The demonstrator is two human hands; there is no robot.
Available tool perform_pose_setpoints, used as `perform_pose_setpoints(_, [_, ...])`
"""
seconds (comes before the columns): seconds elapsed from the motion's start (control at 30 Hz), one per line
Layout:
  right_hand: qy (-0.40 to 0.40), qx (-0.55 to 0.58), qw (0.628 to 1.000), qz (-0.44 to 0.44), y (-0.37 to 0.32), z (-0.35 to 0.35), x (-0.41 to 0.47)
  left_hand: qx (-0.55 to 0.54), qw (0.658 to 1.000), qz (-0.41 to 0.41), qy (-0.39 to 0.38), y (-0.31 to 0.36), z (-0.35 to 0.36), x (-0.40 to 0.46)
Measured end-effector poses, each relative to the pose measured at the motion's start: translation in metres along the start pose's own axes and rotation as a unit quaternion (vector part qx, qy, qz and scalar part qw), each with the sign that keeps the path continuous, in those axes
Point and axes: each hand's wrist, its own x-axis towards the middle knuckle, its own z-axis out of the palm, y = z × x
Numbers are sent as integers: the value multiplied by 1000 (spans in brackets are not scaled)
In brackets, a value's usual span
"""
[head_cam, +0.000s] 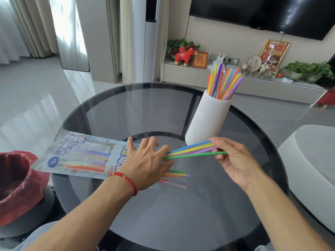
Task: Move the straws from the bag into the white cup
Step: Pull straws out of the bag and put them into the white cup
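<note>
A printed plastic straw bag [78, 156] lies flat on the left of the round glass table [163, 205], with coloured straws still inside it. My left hand [146, 163] presses flat on the bag's open end, fingers spread. My right hand [233, 160] pinches a small bundle of straws [192, 150], blue, yellow, purple and green, partly drawn out of the bag. More straw ends [176, 175] stick out below my left hand. The ribbed white cup [206, 118] stands upright just behind the bundle and holds several coloured straws [223, 82].
A bin lined with a red bag [16, 185] sits at the left beside the table. A pale seat [315, 169] is at the right. A TV cabinet with plants and ornaments [235, 77] runs along the back wall.
</note>
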Motion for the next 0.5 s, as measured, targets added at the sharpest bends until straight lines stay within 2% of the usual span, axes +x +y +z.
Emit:
perform_pose_setpoints(0.07, [-15, 31, 999, -9, -3, 0, -2, 9, 1000, 12, -6, 1, 1, 0])
perform_pose_setpoints(0.13, [-77, 69, 995, 9, -1, 4, -4, 6, 1000, 18, -13, 2, 0, 0])
perform_pose_setpoints(0.2, [-152, 56, 986, 30, 5, 12, -10, 0, 1000, 19, -15, 3, -2, 0])
perform_pose_setpoints(0.27, [-183, 18, 982, 34, 18, 27, -16, -2, 1000, 24, -6, 6, -5, 0])
perform_pose_setpoints(0.33, [-152, -26, 988, 10, 35, 47, -21, -10, 999, 42, -4, 9, -5, -2])
perform_pose_setpoints(0.4, [-78, -75, 993, -39, 46, 62, -20, -19, 998, 63, -6, 11, -4, -2])
perform_pose_setpoints(0.5, [16, -182, 977, -109, 35, 63, -13, -33, 998, 44, -18, 4, 0, -1])
